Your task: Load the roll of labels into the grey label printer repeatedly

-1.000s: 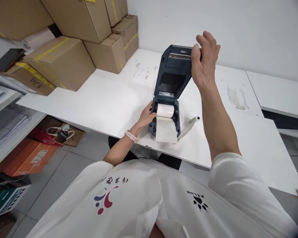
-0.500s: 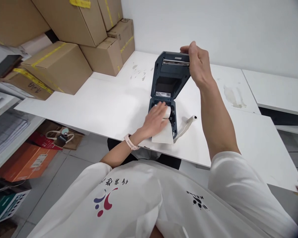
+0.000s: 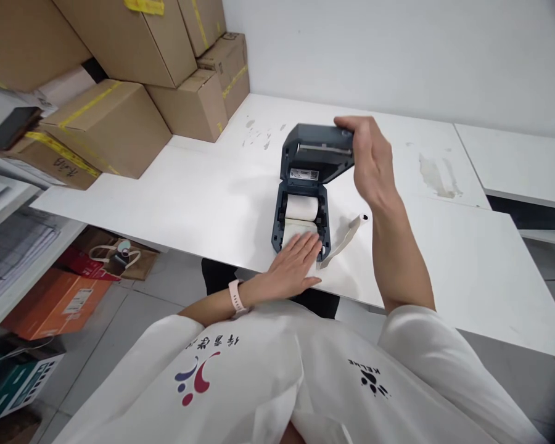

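Observation:
A dark blue label printer stands on the white table, its lid tilted up on the hinge at the far side. My right hand grips the lid's raised right edge, fingers behind it. Inside the printer lies a white paper roll, with its web drawn toward my body. Fingers stretched, my left hand rests flat on the web at the printer's front, covering the paper's end. Right of the printer, a loose pale strip leads to a small core on the table.
Cardboard boxes are stacked at the table's left end, against the wall. The white table's near edge runs just before my body. An orange box sits low on the left, beside a shelf with papers.
The lid has come down partway with my right hand. My left hand has slid from the roll toward the printer's front edge, leaving the roll uncovered.

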The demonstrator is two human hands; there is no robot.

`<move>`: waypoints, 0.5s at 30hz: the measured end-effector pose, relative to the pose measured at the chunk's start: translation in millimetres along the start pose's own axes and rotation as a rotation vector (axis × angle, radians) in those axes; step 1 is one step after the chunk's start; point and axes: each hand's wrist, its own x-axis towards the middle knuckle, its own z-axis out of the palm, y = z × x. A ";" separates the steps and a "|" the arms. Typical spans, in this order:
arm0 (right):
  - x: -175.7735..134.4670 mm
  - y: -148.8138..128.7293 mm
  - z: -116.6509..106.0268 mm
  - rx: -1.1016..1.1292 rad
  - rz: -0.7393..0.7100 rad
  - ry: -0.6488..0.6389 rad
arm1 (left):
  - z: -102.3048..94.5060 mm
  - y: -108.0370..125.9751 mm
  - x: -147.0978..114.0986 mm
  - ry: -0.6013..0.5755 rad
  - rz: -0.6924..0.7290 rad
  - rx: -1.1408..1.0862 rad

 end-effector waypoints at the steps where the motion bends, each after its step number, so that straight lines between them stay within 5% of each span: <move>1: -18.8 -4.9 -0.9 0.000 -0.031 -0.003 | -1.0 3.9 -10.2 0.002 0.026 -0.073; 6: -118.2 -13.5 15.3 0.051 -0.045 0.010 | -34.3 5.0 -68.0 -0.093 0.112 -0.699; 7: -133.0 -12.4 22.1 0.053 -0.030 0.020 | -42.1 1.7 -74.3 0.014 0.050 -0.802; 11: -165.1 -7.0 48.8 -0.008 -0.004 0.170 | -55.1 -16.7 -61.1 0.888 -0.290 -0.770; 13: -172.1 -6.2 56.7 -0.005 0.009 0.239 | -49.5 -26.0 -38.0 0.966 -0.386 -0.716; 15: -179.1 -7.4 59.4 0.009 0.033 0.246 | -39.6 -32.4 -15.0 0.802 -0.489 -0.847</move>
